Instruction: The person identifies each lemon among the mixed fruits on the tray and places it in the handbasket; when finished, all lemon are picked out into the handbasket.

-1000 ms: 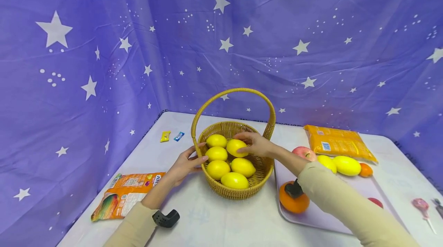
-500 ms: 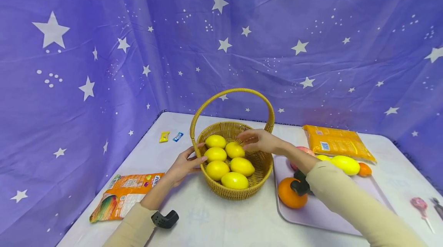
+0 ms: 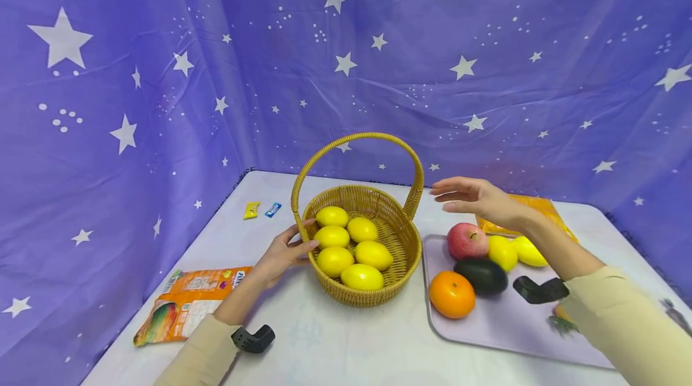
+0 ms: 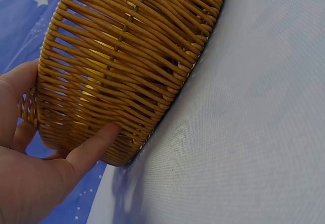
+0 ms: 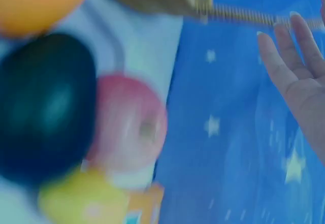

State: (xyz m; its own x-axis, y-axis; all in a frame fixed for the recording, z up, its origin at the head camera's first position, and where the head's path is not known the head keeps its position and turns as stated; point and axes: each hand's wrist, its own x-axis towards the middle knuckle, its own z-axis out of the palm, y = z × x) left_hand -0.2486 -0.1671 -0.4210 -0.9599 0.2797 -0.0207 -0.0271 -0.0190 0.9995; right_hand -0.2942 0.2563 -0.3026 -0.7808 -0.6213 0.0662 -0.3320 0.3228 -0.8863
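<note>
a round golden-brown wicker basket (image 3: 397, 236) with a tall arched handle stands upright on the white table (image 3: 324, 350), the left hand (image 3: 278, 259) holding its left side. 6 glossy yellow oval lemons (image 3: 332, 236) lie inside, bunched toward left and front. the right hand (image 3: 486, 201) is raised, fingers extended, near the round red apple (image 3: 467, 241).

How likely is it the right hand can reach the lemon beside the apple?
Likely yes: the right hand is empty and nearby, and the lemon looks uncovered from above, though the apple sits beside it.

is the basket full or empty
Partly full: six lemons lie inside the basket, leaving bare room on its right.
</note>
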